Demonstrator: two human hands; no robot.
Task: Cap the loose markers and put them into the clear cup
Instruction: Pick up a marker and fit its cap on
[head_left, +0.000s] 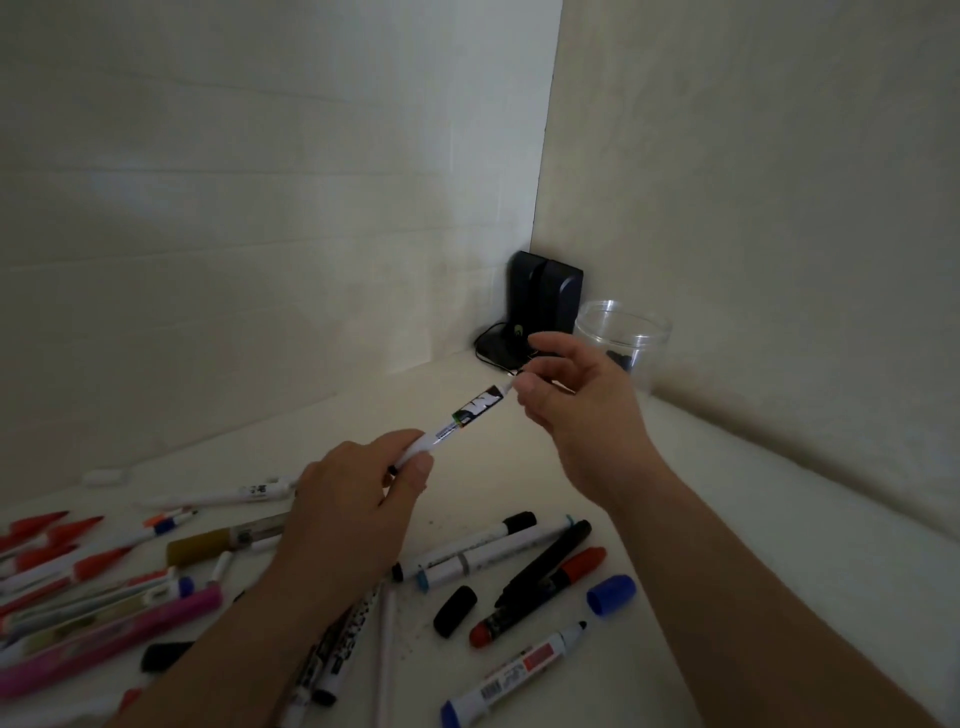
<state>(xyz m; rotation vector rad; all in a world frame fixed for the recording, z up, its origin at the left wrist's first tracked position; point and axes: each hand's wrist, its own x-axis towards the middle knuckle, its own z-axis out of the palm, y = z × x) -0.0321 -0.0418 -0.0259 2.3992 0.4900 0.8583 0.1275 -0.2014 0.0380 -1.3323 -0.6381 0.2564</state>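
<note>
Nearest me on the bench (701, 519): loose stuff still to do. Blue-capped marker (511, 675) w/ bare black tip at bottom right, blue cap (612, 595) just beyond it, black cap (455, 611) to its left, red/black marker (540, 597) between them. Pile of pens and markers at left, pink one (109, 642) closest to me.

Mid: left hand (358, 499) pinches the back end of the white marker (452, 423), thumb and fingers curled round the barrel. Marker is held off the bench, long axis running from my lower left up toward the far right, front end pointing at the cup. Right hand (576, 387) meets that front end, thumb and forefinger closed on it, other fingers loosely spread. Can't tell if there's a cap under the fingertips or a bare tip; too small/hidden.

Far: clear cup (623, 338) by the corner, upright, just behind the right hand, one dark item in it. Black device (543, 306) left of the cup against the wall.

Judgement: right hand is nearer the cup, so once capped, drop goes fwd-right, tilt marker upright first.
</note>
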